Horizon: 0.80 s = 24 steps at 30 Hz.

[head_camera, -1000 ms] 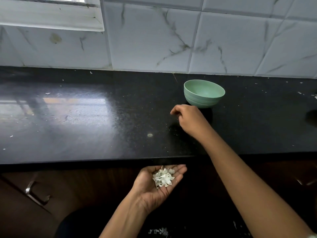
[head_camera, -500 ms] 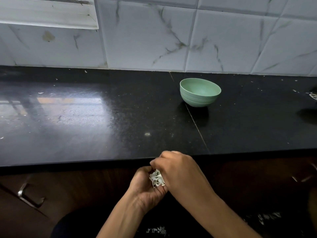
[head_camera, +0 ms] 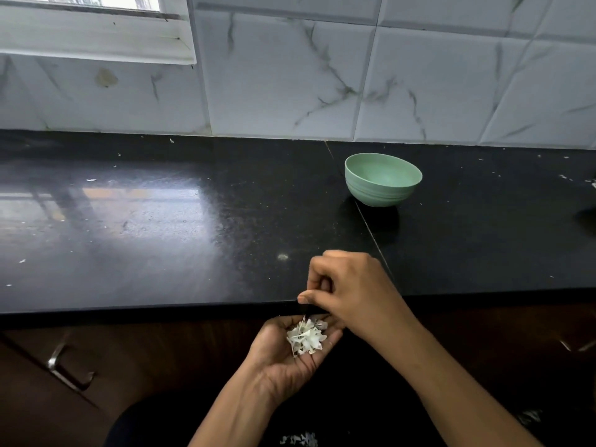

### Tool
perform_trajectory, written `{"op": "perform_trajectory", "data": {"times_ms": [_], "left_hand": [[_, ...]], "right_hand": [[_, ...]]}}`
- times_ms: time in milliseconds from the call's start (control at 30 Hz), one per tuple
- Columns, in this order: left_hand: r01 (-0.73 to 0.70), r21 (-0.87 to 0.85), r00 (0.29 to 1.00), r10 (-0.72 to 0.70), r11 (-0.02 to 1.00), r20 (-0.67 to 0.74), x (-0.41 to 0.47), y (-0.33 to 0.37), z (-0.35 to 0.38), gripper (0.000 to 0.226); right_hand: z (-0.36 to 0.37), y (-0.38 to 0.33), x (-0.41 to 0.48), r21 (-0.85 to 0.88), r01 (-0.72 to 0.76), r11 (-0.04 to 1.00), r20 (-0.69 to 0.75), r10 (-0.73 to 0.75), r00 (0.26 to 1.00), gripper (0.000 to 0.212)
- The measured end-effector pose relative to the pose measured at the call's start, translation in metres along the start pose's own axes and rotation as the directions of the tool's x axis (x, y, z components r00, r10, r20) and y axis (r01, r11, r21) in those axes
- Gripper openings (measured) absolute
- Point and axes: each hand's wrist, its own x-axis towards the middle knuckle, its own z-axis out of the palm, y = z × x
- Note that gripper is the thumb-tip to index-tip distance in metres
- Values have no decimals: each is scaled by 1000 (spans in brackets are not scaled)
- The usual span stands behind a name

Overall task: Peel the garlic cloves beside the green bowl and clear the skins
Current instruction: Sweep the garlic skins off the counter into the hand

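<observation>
The counter [head_camera: 161, 253] is polished black stone, finely speckled, and glossy enough at 9 o'clock to mirror the window light. The bowl [head_camera: 382, 188] at 1 o'clock looks like matt green plastic with ribbed sides. The tiles [head_camera: 283, 85] at 12 o'clock are smooth and white, grey-veined, with a soft sheen. The skins [head_camera: 306, 338] at 6 o'clock are thin, white, papery flakes. The cabinet [head_camera: 38, 398] at 8 o'clock is dark wood with a brushed metal handle [head_camera: 67, 371].
</observation>
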Motion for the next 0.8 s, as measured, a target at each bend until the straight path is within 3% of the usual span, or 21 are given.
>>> {"op": "perform_trajectory", "data": {"times_ms": [67,167,233,300,400,700,800], "left_hand": [[16,8,1000,-16,1000,-2,1,1,-2,41],[33,-25,999,-33,999,-23,3,2,-6,44],[30,-35,999,-31,999,-28,2,2,-7,44],[22,-40,999,-23,999,-27,1,3,-8,44],[11,-25,999,-12,1000,-39,0,5,-9,44],[-16,-59,999,14,998,-41,0,3,-8,38],[-47,-74,999,46,996,-26,-3,1,-5,33]], "right_hand": [[-6,2,12,22,11,1000,76,-13,997,6],[-12,16,59,81,-5,997,-59,10,998,33],[-9,32,103,28,-78,997,-99,81,992,40],[7,45,139,-65,-100,993,85,105,991,42],[35,48,155,-213,0,977,338,74,938,46],[26,16,22,-189,138,972,303,-76,950,51],[21,-1,-24,-179,209,961,342,-138,929,69]]}}
